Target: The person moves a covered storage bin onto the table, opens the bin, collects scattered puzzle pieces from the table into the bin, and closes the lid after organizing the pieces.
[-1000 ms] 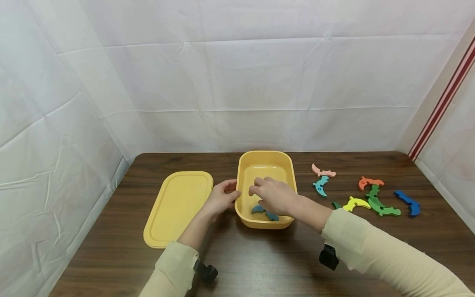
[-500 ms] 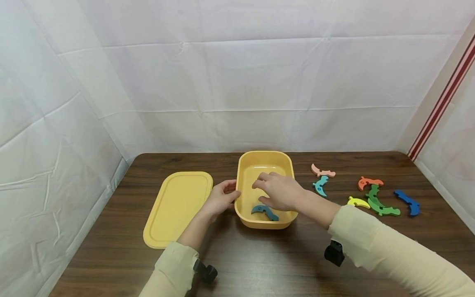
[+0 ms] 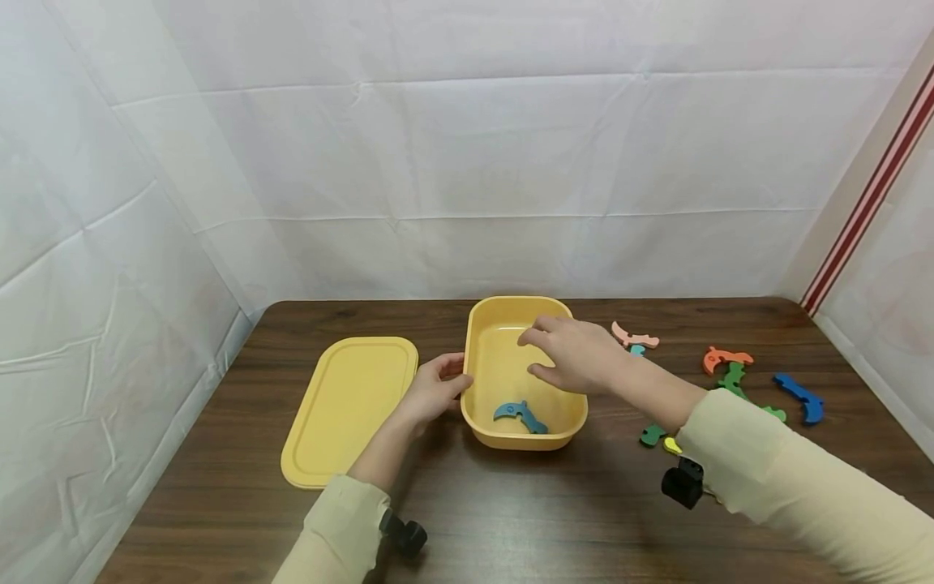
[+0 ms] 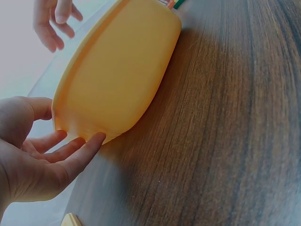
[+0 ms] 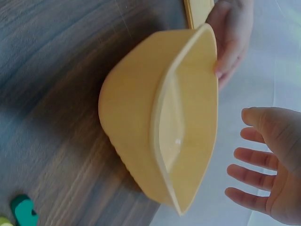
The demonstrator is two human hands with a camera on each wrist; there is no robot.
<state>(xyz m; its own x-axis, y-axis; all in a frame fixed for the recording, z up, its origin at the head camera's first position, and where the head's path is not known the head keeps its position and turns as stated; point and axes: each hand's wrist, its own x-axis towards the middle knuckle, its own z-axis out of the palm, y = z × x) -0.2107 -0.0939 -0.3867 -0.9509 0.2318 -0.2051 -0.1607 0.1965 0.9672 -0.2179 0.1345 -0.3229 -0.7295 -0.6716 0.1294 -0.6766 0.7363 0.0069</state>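
Observation:
A yellow plastic box [image 3: 521, 441] stands in the middle of the table, with a blue curved toy piece [image 3: 520, 415] lying on its floor near the front. My left hand [image 3: 432, 392] holds the box's left wall; the thumb is at the rim and the fingers touch the outside, as the left wrist view [image 4: 37, 165] shows. Over the right part of the box hovers my right hand [image 3: 572, 353], fingers spread and loosely bent. Nothing is between those fingers in the right wrist view.
A yellow lid [image 3: 350, 410] lies left of the box. On the right are several curved toy pieces: pink [image 3: 635, 336], orange [image 3: 726, 358], blue [image 3: 800, 397] and dark green [image 3: 652, 435]. My right forearm partly covers others, including a yellow one [image 3: 672, 445].
My right hand has risen and drawn back to the right, away from the blue piece in the box. The left hand and the box have stayed in place.

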